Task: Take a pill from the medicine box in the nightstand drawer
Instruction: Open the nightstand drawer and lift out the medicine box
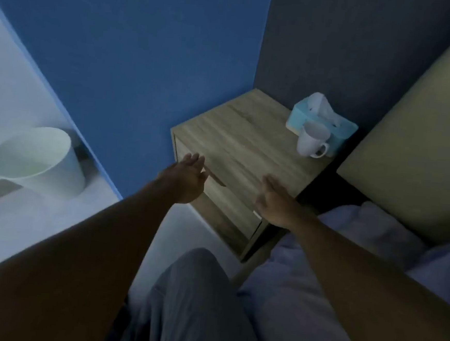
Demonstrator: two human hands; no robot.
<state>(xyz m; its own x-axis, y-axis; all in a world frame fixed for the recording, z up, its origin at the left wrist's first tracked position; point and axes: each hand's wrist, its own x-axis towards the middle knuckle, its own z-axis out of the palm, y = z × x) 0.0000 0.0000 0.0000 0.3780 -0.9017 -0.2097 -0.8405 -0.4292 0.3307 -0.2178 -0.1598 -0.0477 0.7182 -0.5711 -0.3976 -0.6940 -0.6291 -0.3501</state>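
At the left of the frame a pale waste bin [38, 157] stood on the floor against the blue wall, well apart from your work.

Moving toward centre, your left hand [188, 177] was extended with fingers spread and loose, holding nothing. It lay just beside the dark recessed pull [216, 180] at the top edge of the drawer front [227, 197]; whether it touched the pull could not be told.

The wooden nightstand [245, 142] occupied the centre of the frame. Its drawer appeared shut, so the medicine box and pill were out of sight, presumably inside. In my judgement the drawer would be rigid and light enough to slide with one hand, and the recessed pull was the proper place to take hold. The box itself would likely be light and stiff, the pill small and easily dropped.

Right of centre, your right hand [274, 201] rested flat, palm down, fingers extended and gripping nothing, at the near corner of the nightstand top.

Toward the upper right, a white mug [312, 139] stood on the top, touching or just in front of a light blue tissue box [323, 119]. Both were clear of the drawer's travel.

At the far right lay the bed [361, 235] and its headboard [423, 137].

No brand, label or writing was legible anywhere; the light was dim.
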